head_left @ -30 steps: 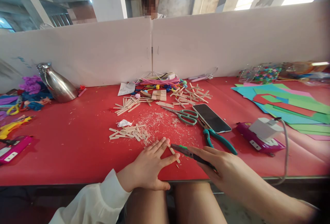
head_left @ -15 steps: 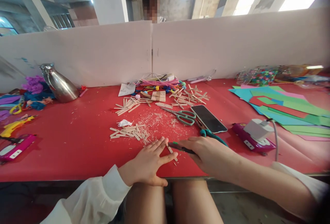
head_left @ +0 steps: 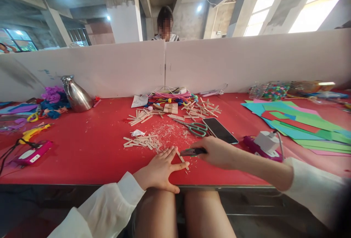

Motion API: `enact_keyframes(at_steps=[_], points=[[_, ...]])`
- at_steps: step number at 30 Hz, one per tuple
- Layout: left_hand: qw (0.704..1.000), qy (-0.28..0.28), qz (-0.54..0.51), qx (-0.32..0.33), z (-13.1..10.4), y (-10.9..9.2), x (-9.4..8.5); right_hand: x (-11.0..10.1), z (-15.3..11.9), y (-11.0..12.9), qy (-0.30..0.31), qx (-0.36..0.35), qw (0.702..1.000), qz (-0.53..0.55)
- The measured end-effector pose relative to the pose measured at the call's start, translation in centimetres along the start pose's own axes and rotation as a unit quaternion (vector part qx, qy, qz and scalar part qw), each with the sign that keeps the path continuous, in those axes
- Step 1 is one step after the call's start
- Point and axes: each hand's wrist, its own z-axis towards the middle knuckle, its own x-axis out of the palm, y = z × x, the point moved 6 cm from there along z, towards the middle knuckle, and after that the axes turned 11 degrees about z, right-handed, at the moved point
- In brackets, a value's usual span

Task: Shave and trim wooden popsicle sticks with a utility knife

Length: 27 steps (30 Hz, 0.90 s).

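Lying under left hand [head_left: 161,170], wooden stick [head_left: 181,157], knife [head_left: 192,152] touching

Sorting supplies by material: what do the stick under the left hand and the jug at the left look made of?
The stick looks like pale, unfinished wood; shavings lie around it. The jug looks like polished metal, probably steel, with mirror-like reflections.

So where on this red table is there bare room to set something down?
The widest bare red stretch lies between the steel jug, the pink device and the small stick pile. A narrower patch sits between the phone and the coloured paper. The middle is crowded: sticks, shavings, scissors, both hands.
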Motion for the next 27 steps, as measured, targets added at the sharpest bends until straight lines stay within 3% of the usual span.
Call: enact_keyframes(at_steps=[5, 8, 13, 19, 27], points=[[1.0, 0.0, -0.006, -0.003, -0.1, -0.1, -0.1, 2.3, -1.4, 1.1, 0.063, -0.066, 0.985, -0.146], [1.0, 0.004, -0.004, -0.003, -0.1, -0.2, -0.3, 2.1, -1.1, 0.9, 0.05, -0.042, 0.992, -0.108], [1.0, 0.013, 0.003, -0.006, -0.1, -0.3, -0.6, 1.2, -0.7, -1.4, 0.014, 0.032, 0.999, 0.007], [1.0, 0.022, 0.01, -0.011, -0.1, -0.3, -0.5, 1.2, -1.9, -1.8, -0.022, 0.018, 0.998, 0.057], [0.999, 0.03, -0.006, -0.017, 0.0, -0.4, -0.5, 1.0, -3.3, -0.8, -0.059, 0.013, 0.998, -0.014]])
